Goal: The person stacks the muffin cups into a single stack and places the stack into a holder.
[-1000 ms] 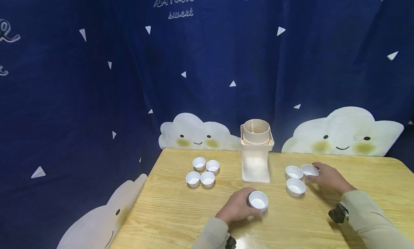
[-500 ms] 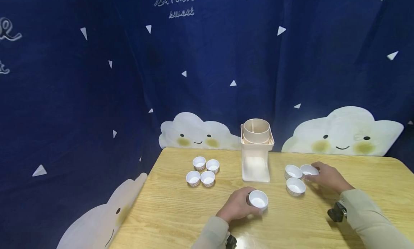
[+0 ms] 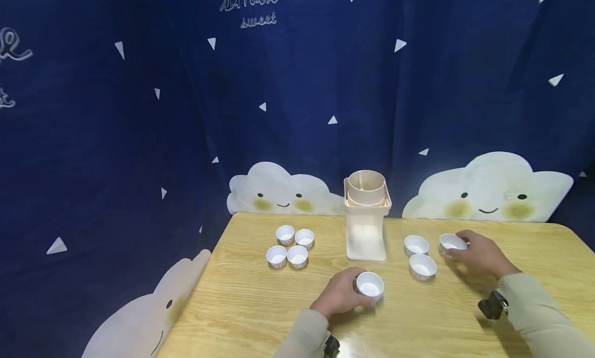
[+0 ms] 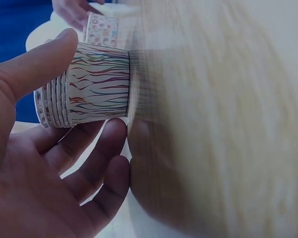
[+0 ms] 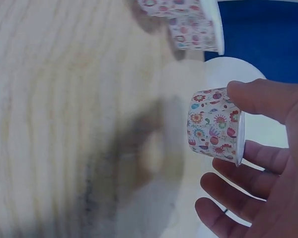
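Observation:
My left hand (image 3: 341,293) grips a stack of nested paper baking cups (image 4: 99,82) near the front middle of the table. Several rims show in the left wrist view, and the outermost cup has wavy coloured stripes. Over on the right, my right hand (image 3: 485,254) pinches a single paper baking cup (image 5: 213,124) between thumb and fingers. Flowers are printed on its side, and a shadow falls on the wood beside it in the right wrist view. Just left of that hand stand two more cups, a rear one (image 3: 416,244) and a front one (image 3: 422,266).
Several white-rimmed cups (image 3: 297,256) form a cluster on the left of the wooden table (image 3: 232,306). A beige stand (image 3: 365,242) with a round holder on top is at the back middle. Behind the table hangs a dark blue curtain (image 3: 288,89).
My right hand has drawn its cup slightly right, away from the two cups it stood against. The left hand and its stack have hardly moved.

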Motion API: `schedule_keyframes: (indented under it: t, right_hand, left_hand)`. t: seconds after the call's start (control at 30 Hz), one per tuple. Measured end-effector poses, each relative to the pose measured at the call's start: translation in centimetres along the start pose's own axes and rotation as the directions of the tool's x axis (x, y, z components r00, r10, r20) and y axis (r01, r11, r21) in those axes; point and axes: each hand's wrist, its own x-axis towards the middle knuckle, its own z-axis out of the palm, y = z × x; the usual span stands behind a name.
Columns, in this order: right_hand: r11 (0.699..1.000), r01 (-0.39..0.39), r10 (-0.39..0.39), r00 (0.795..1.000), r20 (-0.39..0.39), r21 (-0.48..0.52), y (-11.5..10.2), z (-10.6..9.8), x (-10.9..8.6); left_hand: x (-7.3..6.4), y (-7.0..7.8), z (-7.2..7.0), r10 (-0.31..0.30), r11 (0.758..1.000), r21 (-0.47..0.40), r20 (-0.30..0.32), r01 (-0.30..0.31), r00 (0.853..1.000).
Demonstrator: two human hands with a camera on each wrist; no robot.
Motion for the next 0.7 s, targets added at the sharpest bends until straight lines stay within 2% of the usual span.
schedule_keyframes:
  t: [0.17,0.33,0.43,0.7]
  right_hand:
    - [0.998,0.062,-0.062,0.996,-0.063,-0.004,-1.2,-1.0,-0.4]
    - [0.989,0.146,-0.150,0.977,-0.153,-0.032,-2.6,-1.4,-0.7]
    - [0.982,0.184,-0.188,0.968,-0.168,-0.042,-3.5,-1.6,-0.7]
    - [0.977,0.209,-0.214,0.961,-0.177,-0.050,-5.1,-2.0,-1.0]
  left_hand:
    - [0.0,0.0,0.0,-0.005,1.000,-0.010,-0.007,0.005,1.000]
    - [-0.1,0.0,0.0,-0.014,1.000,-0.016,-0.001,0.014,1.000]
    - [-0.2,-0.1,-0.1,-0.019,1.000,-0.011,-0.004,0.019,1.000]
    - [0.0,0.0,0.1,-0.014,1.000,-0.008,-0.007,0.014,1.000]
